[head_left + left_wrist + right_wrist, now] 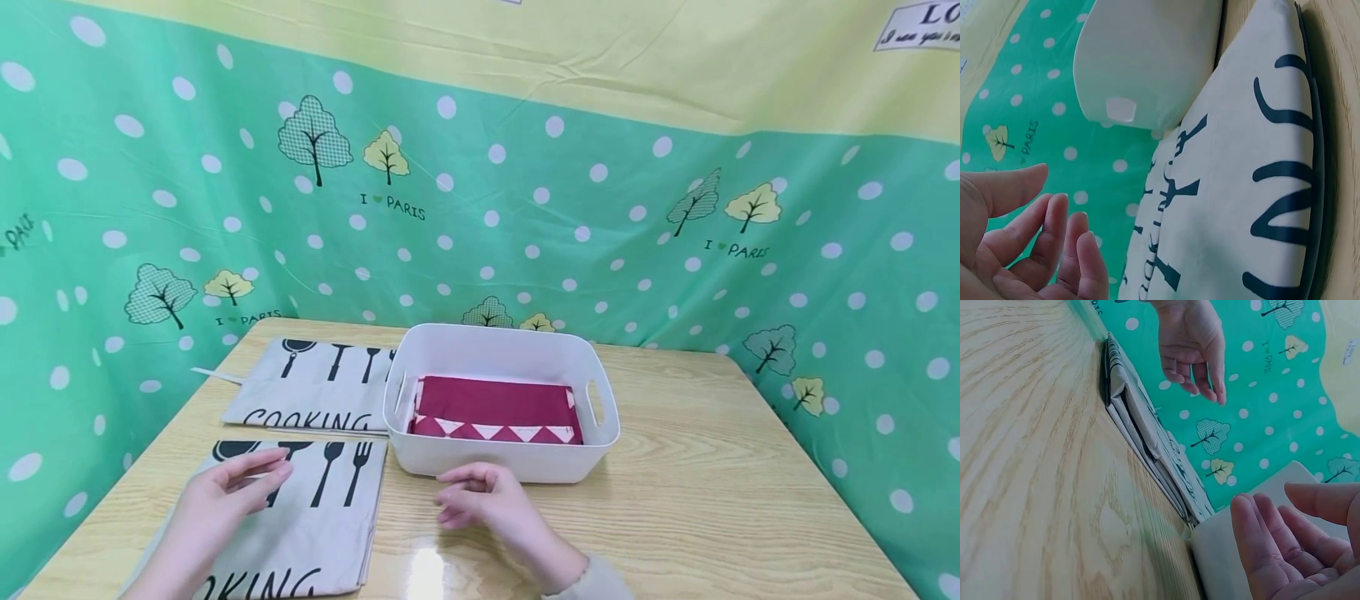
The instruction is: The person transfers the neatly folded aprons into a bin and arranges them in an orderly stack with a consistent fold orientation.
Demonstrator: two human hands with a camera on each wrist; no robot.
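Observation:
My left hand (232,492) hovers over the nearer folded white cloth (330,533), which bears black utensil prints and lettering; its fingers are loosely bent around nothing. In front of the white plastic bin (502,462) is my right hand (487,504), also holding nothing, its fingers relaxed. Inside the bin lies a folded dark red cloth (495,404) with a pale triangle border. A second folded printed cloth (315,387) lies behind the first, against the bin's left side. In the left wrist view the left hand (1035,244) is apart from the cloth.
A white strap (217,375) sticks out from the farther cloth toward the left table edge. The wooden table (690,467) extends to the right of the bin. A green and yellow patterned curtain (525,225) hangs behind and at both sides.

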